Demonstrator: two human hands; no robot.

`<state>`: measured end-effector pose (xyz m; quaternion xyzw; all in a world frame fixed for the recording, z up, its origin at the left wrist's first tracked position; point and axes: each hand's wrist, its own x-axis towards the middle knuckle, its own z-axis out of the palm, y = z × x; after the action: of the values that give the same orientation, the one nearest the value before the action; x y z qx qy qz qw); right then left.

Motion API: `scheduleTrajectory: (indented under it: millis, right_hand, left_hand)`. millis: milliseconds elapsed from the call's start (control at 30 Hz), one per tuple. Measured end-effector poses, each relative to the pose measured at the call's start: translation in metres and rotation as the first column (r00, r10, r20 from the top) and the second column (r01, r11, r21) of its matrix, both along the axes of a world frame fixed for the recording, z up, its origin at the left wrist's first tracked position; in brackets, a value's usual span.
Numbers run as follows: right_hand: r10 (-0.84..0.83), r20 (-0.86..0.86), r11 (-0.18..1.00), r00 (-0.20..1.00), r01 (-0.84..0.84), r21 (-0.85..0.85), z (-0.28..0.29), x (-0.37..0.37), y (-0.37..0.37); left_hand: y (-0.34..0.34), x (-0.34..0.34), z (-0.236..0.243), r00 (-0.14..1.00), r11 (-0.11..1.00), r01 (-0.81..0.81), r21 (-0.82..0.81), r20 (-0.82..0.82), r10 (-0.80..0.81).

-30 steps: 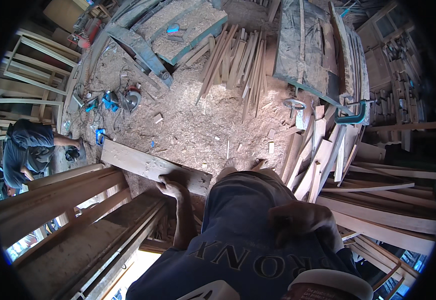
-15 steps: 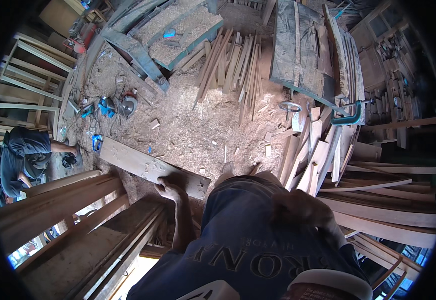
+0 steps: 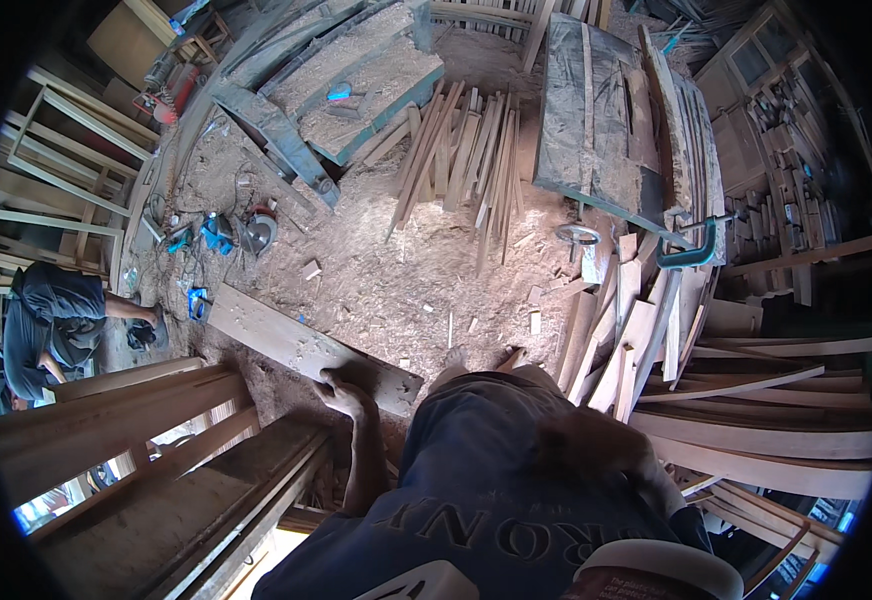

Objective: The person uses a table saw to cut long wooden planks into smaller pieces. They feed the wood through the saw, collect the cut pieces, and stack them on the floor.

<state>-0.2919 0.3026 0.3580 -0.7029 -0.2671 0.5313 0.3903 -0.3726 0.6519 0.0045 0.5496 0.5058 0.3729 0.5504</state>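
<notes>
My left hand (image 3: 344, 396) grips the near edge of a wide wooden board (image 3: 291, 340), thumb over its upper face, fingers underneath. The board slants from the upper left down to the right, in front of my body, with bits of sawdust on its face. In front of my dark blue shirt (image 3: 476, 470), at the belly, is my right hand (image 3: 586, 440). Motion and shadow smear its fingers, so whether it holds anything does not show.
Sawdust and offcuts cover the floor (image 3: 376, 270). A circular saw (image 3: 256, 232) lies at left, near a crouching person (image 3: 56, 310). Thin wood strips (image 3: 456, 140) lie ahead. A machine table (image 3: 591, 110) with a teal clamp (image 3: 691, 250) stands right; stacked beams (image 3: 106, 420) are at near left.
My right hand has shifted slightly left and down across my shirt. The board and my left hand sit slightly lower and farther right in the picture as the whole view shifts.
</notes>
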Motion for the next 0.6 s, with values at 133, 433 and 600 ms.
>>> scheduleTrajectory:
  millis: [133,433,600]
  right_hand:
    - [-0.023,-0.006,0.977,1.0,0.024,0.211,0.006,-0.002,-0.033]
    - [-0.757,0.406,0.642,0.512,0.698,0.317,-0.072,-0.141,-0.052]
    - [-0.881,-0.075,0.362,0.468,0.767,0.531,-0.052,-0.199,-0.045]
  left_hand:
    - [-0.001,-0.002,0.006,0.992,0.99,0.089,0.106,-0.103,-0.078]
    - [-0.014,0.056,0.047,0.849,0.84,0.525,0.134,-0.148,-0.507]
    - [-0.05,0.103,0.071,0.637,0.613,0.77,0.177,-0.254,-0.727]
